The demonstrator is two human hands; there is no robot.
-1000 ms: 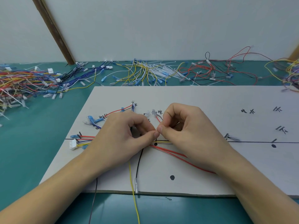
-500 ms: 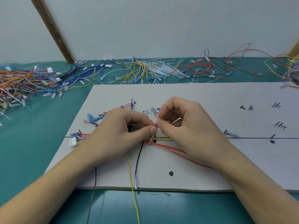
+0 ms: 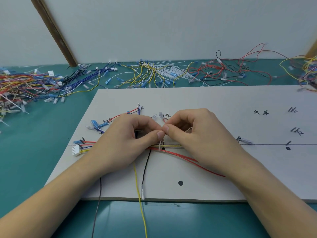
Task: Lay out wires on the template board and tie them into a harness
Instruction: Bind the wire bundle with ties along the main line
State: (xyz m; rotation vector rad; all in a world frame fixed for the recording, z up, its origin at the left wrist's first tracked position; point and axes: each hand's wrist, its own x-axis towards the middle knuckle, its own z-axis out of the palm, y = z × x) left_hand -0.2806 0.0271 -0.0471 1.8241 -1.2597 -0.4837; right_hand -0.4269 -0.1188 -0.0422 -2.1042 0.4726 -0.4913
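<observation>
Hands (left (image 3: 127, 145), right (image 3: 197, 140)) pinch thin white cable tie (image 3: 160, 145) round wire bundle (image 3: 171, 146)

Two bare hands, a left hand (image 3: 123, 143) and a right hand (image 3: 202, 140), are meeting over one white rectangular template board (image 3: 214, 103). One white plastic multi-pin connector (image 3: 76, 150) is lying at the board's left edge. Three solid black dots are showing on the board: one beside the bundle (image 3: 163, 148), one near the front edge (image 3: 180, 183) and one at the right (image 3: 288, 148). One translucent white cable tie (image 3: 160, 146) is looping the wire bundle. Loose wires behind the board are too numerous to count.
</observation>
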